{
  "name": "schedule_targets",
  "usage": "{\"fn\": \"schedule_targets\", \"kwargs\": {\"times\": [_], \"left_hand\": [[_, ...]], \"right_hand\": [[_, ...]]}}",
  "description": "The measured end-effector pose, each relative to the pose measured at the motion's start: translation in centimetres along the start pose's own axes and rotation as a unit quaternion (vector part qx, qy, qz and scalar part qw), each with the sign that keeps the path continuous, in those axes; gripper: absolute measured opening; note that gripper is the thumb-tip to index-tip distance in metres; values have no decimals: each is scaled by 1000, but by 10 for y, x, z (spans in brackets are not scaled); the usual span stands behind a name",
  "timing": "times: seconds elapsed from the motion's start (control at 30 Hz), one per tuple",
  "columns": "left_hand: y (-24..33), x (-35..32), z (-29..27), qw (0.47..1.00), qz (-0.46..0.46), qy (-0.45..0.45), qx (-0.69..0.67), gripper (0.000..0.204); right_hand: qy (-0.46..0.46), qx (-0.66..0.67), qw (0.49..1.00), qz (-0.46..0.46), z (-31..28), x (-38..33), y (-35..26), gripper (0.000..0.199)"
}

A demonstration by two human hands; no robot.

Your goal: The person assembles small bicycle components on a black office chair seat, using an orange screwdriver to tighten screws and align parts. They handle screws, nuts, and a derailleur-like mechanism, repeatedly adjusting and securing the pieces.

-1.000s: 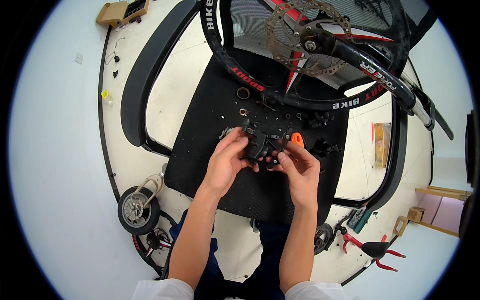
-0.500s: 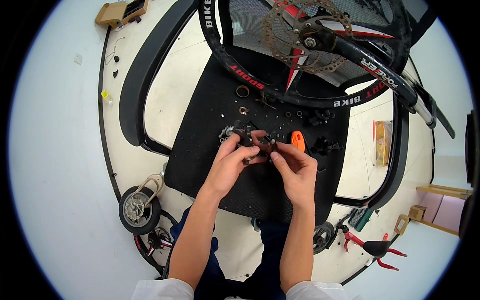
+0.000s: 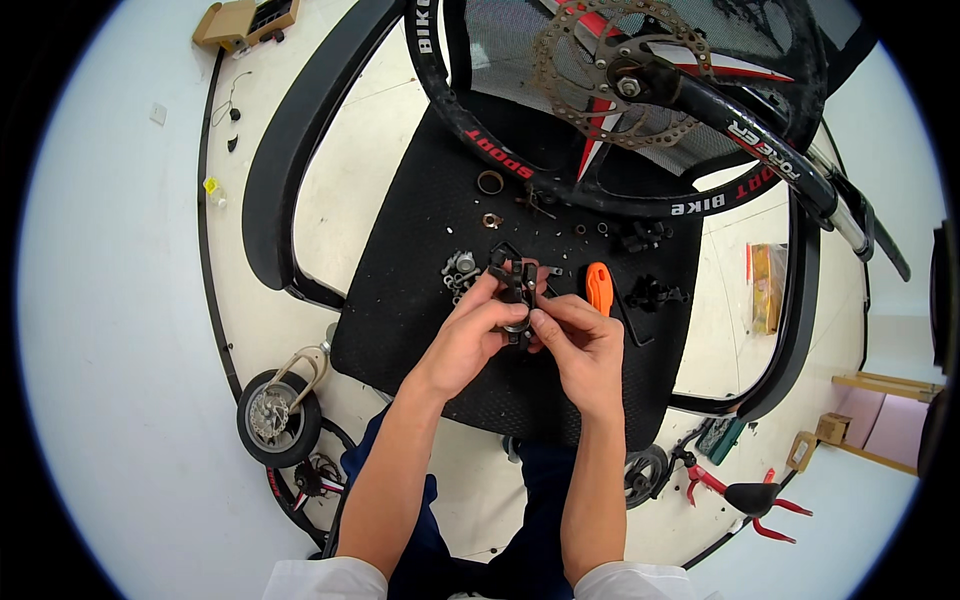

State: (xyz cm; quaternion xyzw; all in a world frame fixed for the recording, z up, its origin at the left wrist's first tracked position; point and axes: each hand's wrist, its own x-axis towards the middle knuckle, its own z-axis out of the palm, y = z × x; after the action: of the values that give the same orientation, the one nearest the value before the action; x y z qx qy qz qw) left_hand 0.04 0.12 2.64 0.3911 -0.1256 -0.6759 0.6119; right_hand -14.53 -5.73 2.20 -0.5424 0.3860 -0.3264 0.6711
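Both hands meet over the middle of the black mat (image 3: 420, 330). The left hand (image 3: 470, 335) and right hand (image 3: 580, 345) have their fingers closed on one small black part (image 3: 517, 285), held just above the mat. An orange-handled tool (image 3: 599, 287) lies just beside the right hand. Small rings and bolts (image 3: 490, 182) sit farther up; the near mat edge is bare. A bicycle wheel (image 3: 600, 120) overhangs the far edge. The floor (image 3: 120, 300) is white.

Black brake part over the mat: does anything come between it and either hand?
Nothing visible does. Both the left hand and the right hand already grip the black brake part with their fingertips, above the black mat. The orange-handled tool lies just beside the right hand, apart from it.
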Motion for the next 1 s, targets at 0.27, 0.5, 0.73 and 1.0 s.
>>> {"fn": "schedule_targets", "kwargs": {"times": [0.27,0.5,0.73,1.0], "left_hand": [[-1,0,-3,998,-34,1,52,58],[-2,-1,0,999,-38,5,29,57],[-3,0,0,999,-27,21,1,53],[-5,3,1,999,-11,25,-37,52]], "right_hand": [[-13,17,1000,9,-2,0,-3,18],[-45,-13,999,5,-9,-1,-2,26],[-93,-122,988,-18,-6,-5,-15,55],[-82,-105,991,-1,-5,-3,-9,63]]}}
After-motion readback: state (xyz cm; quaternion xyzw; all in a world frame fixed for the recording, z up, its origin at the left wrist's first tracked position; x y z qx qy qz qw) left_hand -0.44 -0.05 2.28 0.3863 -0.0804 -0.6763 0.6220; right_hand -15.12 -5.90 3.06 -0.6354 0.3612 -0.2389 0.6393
